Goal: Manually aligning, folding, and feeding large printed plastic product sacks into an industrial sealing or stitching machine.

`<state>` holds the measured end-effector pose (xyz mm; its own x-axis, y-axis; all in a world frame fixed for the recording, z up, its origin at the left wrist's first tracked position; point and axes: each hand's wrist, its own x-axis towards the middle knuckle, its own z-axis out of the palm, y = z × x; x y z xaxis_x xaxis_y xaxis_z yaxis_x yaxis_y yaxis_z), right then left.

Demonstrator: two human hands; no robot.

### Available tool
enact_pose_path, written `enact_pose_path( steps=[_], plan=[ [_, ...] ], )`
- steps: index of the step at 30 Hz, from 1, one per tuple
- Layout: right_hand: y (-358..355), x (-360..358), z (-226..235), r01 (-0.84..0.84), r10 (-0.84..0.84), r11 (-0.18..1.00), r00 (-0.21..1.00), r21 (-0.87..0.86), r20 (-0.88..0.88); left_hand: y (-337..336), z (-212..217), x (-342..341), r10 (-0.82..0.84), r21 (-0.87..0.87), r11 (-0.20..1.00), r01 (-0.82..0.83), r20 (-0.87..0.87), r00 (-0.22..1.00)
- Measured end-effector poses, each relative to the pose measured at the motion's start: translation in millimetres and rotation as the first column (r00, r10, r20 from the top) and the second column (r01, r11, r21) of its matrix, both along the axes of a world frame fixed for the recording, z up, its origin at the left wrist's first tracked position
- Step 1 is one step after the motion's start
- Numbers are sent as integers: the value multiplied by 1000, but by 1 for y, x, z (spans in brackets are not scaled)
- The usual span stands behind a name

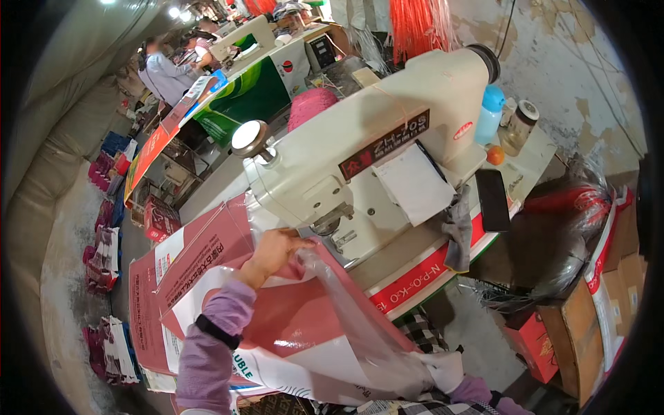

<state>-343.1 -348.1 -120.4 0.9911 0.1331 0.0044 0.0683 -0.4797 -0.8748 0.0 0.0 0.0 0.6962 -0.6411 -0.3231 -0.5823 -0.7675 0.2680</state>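
A red and white woven sack [297, 318] lies across the work surface in front of me, a clear plastic liner [339, 287] showing along its edge. My left hand [275, 250], bare under a purple sleeve, is closed on the sack's top edge, close to the needle area of a cream industrial sewing machine [332, 173]. At the lower right my right hand [444, 370], which looks covered by a pale glove, holds the other end of the sack and liner. Its fingers are partly hidden by folds.
On the machine table sit a black phone [492, 200], a white paper pad [415, 183], a grey glove [458, 235], a blue bottle [490, 114] and a glass jar [520, 128]. Cardboard boxes [574, 332] stand at right. Sack stacks [111, 349] line the left; people [166, 72] work beyond.
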Motion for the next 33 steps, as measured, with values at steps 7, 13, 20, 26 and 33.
enact_pose_path(
  steps=[7,13,20,26,33],
  plan=[
    [45,86,46,-74,72,997,995,-34,-65,-82,5,-118,-491,337,852,401,249,835],
    [125,200,15,99,-176,970,917,223,358,-17,65,-86,-224,601,800,-9,311,924],
    [230,146,-135,106,-204,960,900,259,387,-56,14,-212,76,-126,987,-97,-166,983],
    [142,142,60,352,433,203,805,914,-406,-51,47,-237,248,-18,395,-919,-961,125],
    [175,115,75,86,385,572,850,816,-359,-117,111,-151,-141,-210,967,147,44,989]
  ],
)
